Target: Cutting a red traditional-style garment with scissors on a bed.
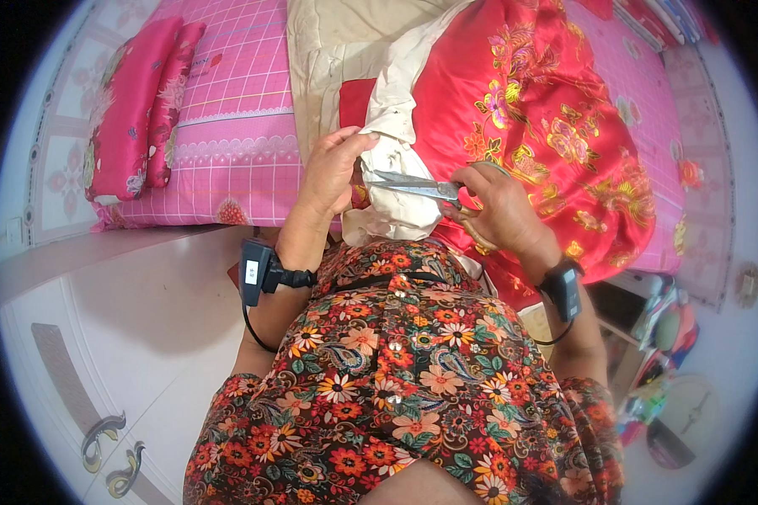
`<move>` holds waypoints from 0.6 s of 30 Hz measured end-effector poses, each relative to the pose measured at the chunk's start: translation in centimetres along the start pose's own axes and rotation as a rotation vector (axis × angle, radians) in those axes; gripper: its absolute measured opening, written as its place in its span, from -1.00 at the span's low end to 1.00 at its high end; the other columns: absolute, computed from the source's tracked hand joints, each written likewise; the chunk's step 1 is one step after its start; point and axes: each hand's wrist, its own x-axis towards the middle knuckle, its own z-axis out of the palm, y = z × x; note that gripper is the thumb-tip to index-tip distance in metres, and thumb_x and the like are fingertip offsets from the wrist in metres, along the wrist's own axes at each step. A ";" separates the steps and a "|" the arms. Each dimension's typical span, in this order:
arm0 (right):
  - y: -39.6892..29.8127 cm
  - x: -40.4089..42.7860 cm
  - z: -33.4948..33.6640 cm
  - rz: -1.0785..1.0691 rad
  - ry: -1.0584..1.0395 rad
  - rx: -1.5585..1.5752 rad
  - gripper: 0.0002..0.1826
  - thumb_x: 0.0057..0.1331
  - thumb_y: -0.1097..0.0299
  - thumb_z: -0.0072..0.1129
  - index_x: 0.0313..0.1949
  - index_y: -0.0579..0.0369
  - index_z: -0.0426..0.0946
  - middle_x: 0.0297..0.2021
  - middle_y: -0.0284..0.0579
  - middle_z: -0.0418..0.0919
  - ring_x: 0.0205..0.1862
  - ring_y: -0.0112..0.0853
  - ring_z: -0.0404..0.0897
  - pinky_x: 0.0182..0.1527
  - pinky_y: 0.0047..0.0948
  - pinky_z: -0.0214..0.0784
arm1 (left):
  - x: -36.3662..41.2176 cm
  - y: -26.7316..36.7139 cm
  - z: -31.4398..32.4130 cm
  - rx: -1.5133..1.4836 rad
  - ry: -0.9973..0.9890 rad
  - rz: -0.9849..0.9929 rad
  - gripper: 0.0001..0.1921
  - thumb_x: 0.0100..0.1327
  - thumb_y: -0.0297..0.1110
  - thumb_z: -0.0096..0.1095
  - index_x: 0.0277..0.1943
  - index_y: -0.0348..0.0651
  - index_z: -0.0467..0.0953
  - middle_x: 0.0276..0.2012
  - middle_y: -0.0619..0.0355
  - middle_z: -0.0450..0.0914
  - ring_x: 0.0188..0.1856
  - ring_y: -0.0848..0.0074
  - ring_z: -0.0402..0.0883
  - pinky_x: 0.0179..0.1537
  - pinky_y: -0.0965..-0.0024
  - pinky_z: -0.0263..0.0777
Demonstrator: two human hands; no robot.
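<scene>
My left hand (336, 167) pinches the edge of a cream cloth (399, 148) between thumb and fingers. In my right hand (502, 205) is a pair of scissors (426, 187), its blades pointing left across the cream cloth, close to my left fingers. The blades look slightly parted; whether fabric lies between them is hard to tell. Joined to or lying against the cream cloth is a shiny red satin cover (455, 82) with gold and pink embroidered flowers. It spreads in folds to the right, and part of it drapes beneath my right hand.
Under the fabric is a bed with a pink checked sheet (234, 142). Folded magenta floral bedding (129, 107) lies at the left. Beige quilted fabric (328, 53) runs behind the cream cloth, with a red patch (355, 101) on it. White cabinet doors (139, 315) stand lower left; assorted items (666, 328) crowd the lower right.
</scene>
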 end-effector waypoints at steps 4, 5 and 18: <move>0.4 0.2 -0.2 -0.029 -0.048 0.002 -0.64 0.06 0.25 0.35 -0.20 0.08 0.44 -0.37 -0.04 0.51 -0.27 -0.09 0.55 -0.27 -0.17 0.42 | -0.1 0.3 -0.2 -0.021 -0.085 -0.099 -0.80 0.19 -0.45 0.18 -0.16 -0.40 0.55 -0.26 0.07 0.63 -0.26 0.54 0.59 -0.16 0.47 0.45; 0.3 0.2 -0.3 -0.034 -0.062 0.031 -0.64 0.06 0.26 0.35 -0.20 0.08 0.45 -0.37 -0.04 0.51 -0.28 -0.09 0.55 -0.27 -0.17 0.42 | -0.1 0.4 -0.2 -0.071 -0.143 -0.151 -0.79 0.19 -0.46 0.18 -0.15 -0.41 0.54 -0.25 0.05 0.63 -0.24 0.51 0.61 -0.14 0.42 0.47; -2.8 0.5 3.0 0.272 0.001 0.535 -0.53 0.09 0.16 0.42 -0.14 0.12 0.42 -0.51 -0.12 0.42 -0.48 -0.41 0.44 -0.38 -0.38 0.35 | 0.9 -1.3 -0.1 -0.370 -0.259 -0.257 -0.68 0.25 -0.36 0.10 -0.03 -0.43 0.47 -0.19 -0.03 0.61 -0.16 0.36 0.63 -0.09 0.31 0.54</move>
